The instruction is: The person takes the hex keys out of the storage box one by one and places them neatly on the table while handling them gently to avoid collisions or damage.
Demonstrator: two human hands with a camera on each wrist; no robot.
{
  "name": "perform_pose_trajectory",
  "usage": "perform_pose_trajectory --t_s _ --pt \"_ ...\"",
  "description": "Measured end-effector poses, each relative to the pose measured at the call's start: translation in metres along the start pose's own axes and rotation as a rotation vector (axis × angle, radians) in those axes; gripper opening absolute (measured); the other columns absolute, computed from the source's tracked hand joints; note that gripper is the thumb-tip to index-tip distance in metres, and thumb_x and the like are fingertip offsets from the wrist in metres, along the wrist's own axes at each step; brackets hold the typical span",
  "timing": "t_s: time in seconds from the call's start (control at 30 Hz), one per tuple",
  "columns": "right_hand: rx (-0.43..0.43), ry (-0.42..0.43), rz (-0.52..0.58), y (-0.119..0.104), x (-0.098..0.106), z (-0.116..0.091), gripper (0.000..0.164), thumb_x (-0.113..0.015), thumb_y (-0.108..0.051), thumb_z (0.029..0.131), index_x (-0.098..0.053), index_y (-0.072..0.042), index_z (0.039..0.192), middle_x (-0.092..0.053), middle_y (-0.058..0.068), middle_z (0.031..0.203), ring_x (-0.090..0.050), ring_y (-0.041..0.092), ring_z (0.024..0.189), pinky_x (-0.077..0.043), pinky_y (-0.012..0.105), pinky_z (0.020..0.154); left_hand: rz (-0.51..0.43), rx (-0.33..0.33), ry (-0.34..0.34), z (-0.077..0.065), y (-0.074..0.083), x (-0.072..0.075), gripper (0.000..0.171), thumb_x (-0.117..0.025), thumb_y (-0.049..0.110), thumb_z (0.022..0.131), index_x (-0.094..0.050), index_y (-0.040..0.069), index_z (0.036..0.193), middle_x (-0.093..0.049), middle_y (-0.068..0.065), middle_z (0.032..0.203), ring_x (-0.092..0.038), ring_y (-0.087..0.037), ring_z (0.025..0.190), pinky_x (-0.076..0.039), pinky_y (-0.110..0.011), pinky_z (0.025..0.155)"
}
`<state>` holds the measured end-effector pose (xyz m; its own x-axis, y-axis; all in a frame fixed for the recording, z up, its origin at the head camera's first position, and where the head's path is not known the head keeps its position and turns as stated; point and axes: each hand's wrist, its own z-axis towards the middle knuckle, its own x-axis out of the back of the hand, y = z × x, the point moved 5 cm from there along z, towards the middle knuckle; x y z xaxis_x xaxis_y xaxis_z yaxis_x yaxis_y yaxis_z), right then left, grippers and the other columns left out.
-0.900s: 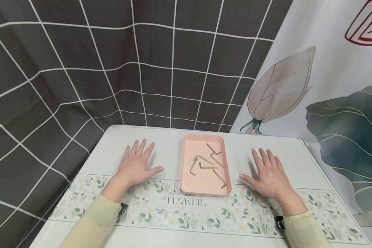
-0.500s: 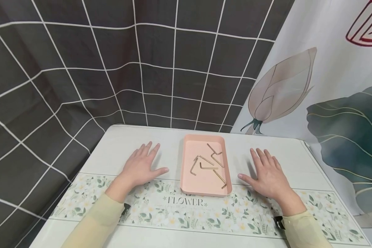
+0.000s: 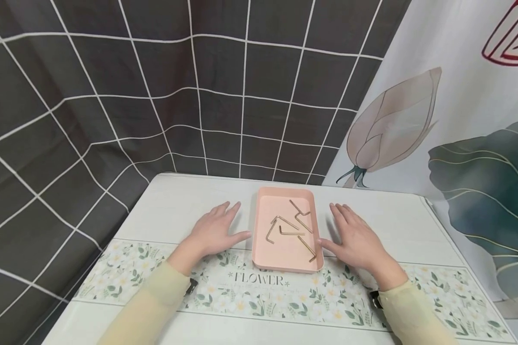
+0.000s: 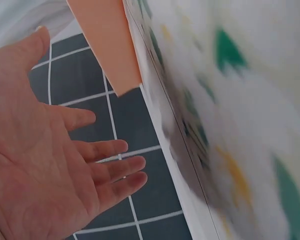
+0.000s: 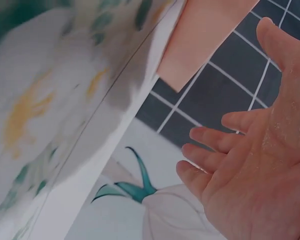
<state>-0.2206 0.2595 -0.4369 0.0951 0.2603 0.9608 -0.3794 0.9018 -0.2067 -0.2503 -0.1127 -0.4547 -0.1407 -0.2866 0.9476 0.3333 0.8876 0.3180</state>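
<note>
A shallow pink tray lies on the table with several L-shaped hex keys scattered inside it, mostly toward its right half. To its left hovers my left hand, fingers straight, the thumb tip close to the tray's left wall. On the other side is my right hand, its fingers extended and its thumb tip right at the tray's right edge. Both palms hold nothing. In the left wrist view the tray's outer wall shows beyond the thumb; the right wrist view shows its opposite wall.
The white table carries a floral band with the word FLOWER across its front. A dark grid-patterned curtain hangs behind and at the left. A white curtain with a printed bud hangs at the right.
Both hands have moved inward toward the tray, the left rightward and the right leftward, from wide apart to close beside its walls. The tray and hex keys have stayed put.
</note>
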Motion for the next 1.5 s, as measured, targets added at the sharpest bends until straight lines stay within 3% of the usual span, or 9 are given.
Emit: perform_pose_trajectory --t_s 0.27,0.5,0.7,1.0,1.5 --pt "0.043 -0.010 0.029 -0.023 -0.006 0.021 0.110 -0.074 -0.065 0.100 -0.032 0.007 0.171 -0.036 0.032 0.173 -0.033 0.051 0.161 -0.033 0.064 0.126 -0.020 -0.032 -0.012 0.018 0.018 -0.007 0.106 -0.054 0.080 0.102 -0.029 0.009 0.177 -0.045 -0.026 0.169 -0.045 -0.047 0.156 -0.041 -0.064 0.121" --pt "0.111 -0.038 0.045 -0.042 -0.008 0.033 0.107 -0.074 -0.064 0.100 -0.036 0.011 0.167 -0.041 0.032 0.169 -0.041 0.050 0.157 -0.040 0.062 0.123 -0.056 -0.032 -0.029 0.027 0.030 -0.010 0.105 -0.056 0.077 0.102 -0.031 0.008 0.176 -0.061 -0.025 0.154 -0.060 -0.044 0.141 -0.054 -0.062 0.106" --pt "0.140 -0.050 0.031 -0.049 -0.012 0.041 0.110 -0.075 -0.064 0.100 -0.035 0.012 0.167 -0.042 0.033 0.169 -0.044 0.050 0.155 -0.042 0.061 0.122 -0.076 -0.042 -0.049 0.032 0.033 -0.015 0.102 -0.057 0.076 0.102 -0.029 0.013 0.178 -0.062 -0.022 0.155 -0.060 -0.044 0.142 -0.053 -0.063 0.107" --pt "0.140 -0.081 0.059 -0.049 -0.019 0.050 0.107 -0.076 -0.062 0.100 -0.035 0.011 0.168 -0.044 0.031 0.168 -0.051 0.050 0.150 -0.047 0.061 0.117 -0.095 -0.041 -0.096 0.040 0.036 -0.018 0.102 -0.059 0.072 0.102 -0.027 0.012 0.178 -0.056 -0.023 0.163 -0.052 -0.045 0.152 -0.048 -0.064 0.114" --pt "0.126 -0.127 0.066 -0.049 -0.027 0.065 0.107 -0.076 -0.062 0.100 -0.035 0.009 0.169 -0.047 0.029 0.167 -0.055 0.049 0.146 -0.048 0.062 0.115 -0.045 -0.038 -0.125 0.046 0.035 -0.023 0.098 -0.063 0.060 0.103 -0.023 0.014 0.179 -0.050 -0.024 0.167 -0.049 -0.044 0.154 -0.047 -0.063 0.116"
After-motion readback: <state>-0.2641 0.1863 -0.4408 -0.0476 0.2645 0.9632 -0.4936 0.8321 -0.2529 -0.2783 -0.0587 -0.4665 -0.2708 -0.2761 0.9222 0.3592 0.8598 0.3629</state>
